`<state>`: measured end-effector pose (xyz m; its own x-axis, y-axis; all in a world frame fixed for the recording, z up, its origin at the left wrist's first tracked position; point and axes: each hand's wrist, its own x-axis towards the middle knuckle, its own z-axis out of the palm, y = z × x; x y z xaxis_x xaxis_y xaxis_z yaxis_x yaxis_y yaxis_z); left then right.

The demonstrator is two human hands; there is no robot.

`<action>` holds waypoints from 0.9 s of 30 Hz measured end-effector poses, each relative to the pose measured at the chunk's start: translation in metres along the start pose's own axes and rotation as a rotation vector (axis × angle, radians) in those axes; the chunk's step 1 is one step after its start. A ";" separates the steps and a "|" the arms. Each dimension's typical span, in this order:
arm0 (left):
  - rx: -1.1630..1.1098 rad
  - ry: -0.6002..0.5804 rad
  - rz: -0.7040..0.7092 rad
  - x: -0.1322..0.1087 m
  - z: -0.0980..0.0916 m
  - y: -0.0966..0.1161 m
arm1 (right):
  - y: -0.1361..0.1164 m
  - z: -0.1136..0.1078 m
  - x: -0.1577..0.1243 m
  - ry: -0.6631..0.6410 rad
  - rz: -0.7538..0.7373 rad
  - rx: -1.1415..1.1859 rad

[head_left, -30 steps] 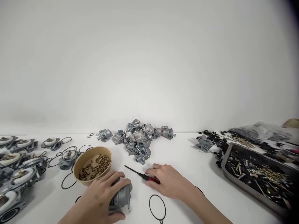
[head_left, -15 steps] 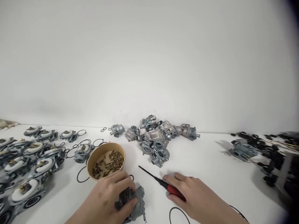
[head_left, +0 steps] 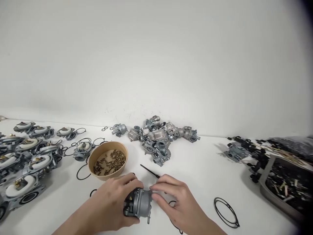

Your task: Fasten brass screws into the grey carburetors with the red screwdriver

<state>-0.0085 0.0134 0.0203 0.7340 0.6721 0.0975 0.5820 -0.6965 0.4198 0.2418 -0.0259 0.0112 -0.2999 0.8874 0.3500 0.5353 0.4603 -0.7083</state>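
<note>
Carb (head_left: 144,204) in L hand (head_left: 113,200) (R hand (head_left: 179,200) alongside)

Carburetor (head_left: 144,204) between bowl (head_left: 107,148) and tray (head_left: 266,173)

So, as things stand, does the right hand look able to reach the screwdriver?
Probably yes: the screwdriver lies close by, partly hidden by the right hand, with nothing visible between, though that hand is at the carburetor.

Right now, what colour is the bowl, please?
The bowl is light tan, clearest in the head view.
</note>
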 end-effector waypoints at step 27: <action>0.094 0.190 0.031 0.003 0.022 -0.001 | -0.045 0.023 0.122 -0.056 -0.059 -0.222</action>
<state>0.0010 0.0104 0.0009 0.6779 0.6791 0.2814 0.5966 -0.7319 0.3291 0.1632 0.0615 0.0718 -0.3754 0.8590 0.3480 0.6741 0.5108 -0.5336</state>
